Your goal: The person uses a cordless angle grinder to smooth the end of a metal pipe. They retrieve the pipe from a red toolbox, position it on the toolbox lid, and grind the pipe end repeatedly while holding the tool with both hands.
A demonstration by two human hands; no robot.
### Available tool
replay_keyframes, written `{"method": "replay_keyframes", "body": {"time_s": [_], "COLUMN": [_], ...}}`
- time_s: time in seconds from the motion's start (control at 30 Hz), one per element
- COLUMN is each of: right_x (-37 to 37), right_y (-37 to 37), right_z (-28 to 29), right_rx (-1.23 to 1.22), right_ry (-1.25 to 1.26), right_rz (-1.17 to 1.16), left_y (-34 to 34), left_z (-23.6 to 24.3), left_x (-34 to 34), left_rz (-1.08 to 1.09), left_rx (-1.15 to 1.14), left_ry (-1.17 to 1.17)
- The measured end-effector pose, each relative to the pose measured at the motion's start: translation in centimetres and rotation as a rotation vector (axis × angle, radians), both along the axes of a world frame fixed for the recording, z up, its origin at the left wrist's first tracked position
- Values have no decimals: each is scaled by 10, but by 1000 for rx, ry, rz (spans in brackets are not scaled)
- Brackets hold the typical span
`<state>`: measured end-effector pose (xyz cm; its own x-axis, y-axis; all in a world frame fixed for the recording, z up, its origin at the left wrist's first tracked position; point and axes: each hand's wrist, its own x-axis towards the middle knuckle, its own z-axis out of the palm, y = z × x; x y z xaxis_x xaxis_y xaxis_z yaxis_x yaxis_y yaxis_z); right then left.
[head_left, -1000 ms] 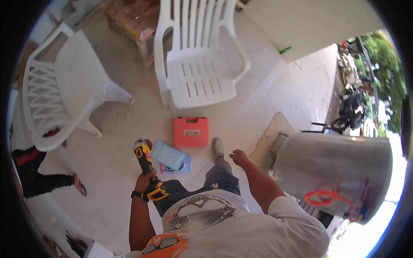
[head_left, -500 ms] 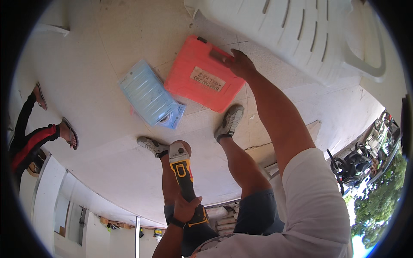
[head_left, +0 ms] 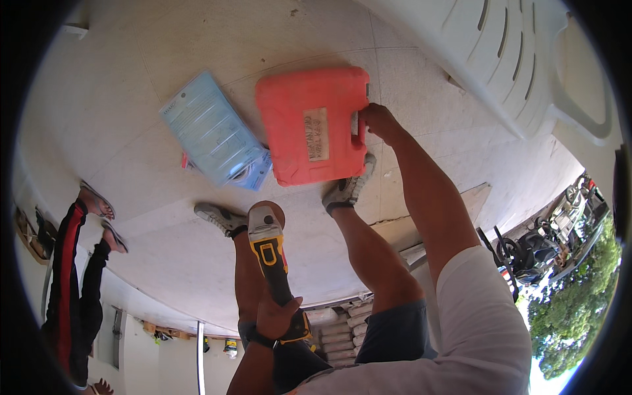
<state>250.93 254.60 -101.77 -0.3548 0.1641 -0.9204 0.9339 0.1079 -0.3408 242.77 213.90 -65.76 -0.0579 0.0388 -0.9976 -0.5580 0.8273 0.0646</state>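
Pale tiled floor (head_left: 141,158) beneath outstretched right arm (head_left: 431,191), fingers (head_left: 371,116) tight on red case (head_left: 283,118), left hand (head_left: 272,320) low, fingers round grinder (head_left: 271,260).

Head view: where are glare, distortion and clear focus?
In the head view, brightness beside the green leafy tree is nearly white; head view, the pale floor curves at lower left; head view, the red plastic case looks fairly sharp.

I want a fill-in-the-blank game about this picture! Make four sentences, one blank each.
The power tool is in the left grip; the case is in the ____ one.
The case is coloured ____.
The blue package lies on the case's ____ side.
The chair is coloured ____.
Missing words: right; red; left; white.
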Motion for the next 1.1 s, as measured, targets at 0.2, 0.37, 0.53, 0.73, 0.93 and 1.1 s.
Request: {"method": "replay_keyframes", "body": {"time_s": [0.2, 0.37, 0.53, 0.73, 0.93, 1.1], "right_x": [-7, -24, -39, -22, 62, 102], "right_y": [5, 45, 59, 47, -41, -64], "right_z": [3, 0, 18, 5, 20, 25], "right_rx": [-346, -247, -163, 427, -133, -530], "right_ry": [217, 316, 287, 191, -81, 199], "right_rz": [-1021, -656, -381, -55, -74, -719], "left_y": [14, 23, 28, 30, 26, 21], "left_z": [-3, -3, -4, -2, -3, -4], "left_x": [-9, -9, -5, 3, 6, 6], "left_rz": [53, 30, 75, 42, -41, -2], "left_rx": [-67, -98, -66, -21, -30, -11], "left_ry": [15, -4, -41, -54, -54, -46]}}
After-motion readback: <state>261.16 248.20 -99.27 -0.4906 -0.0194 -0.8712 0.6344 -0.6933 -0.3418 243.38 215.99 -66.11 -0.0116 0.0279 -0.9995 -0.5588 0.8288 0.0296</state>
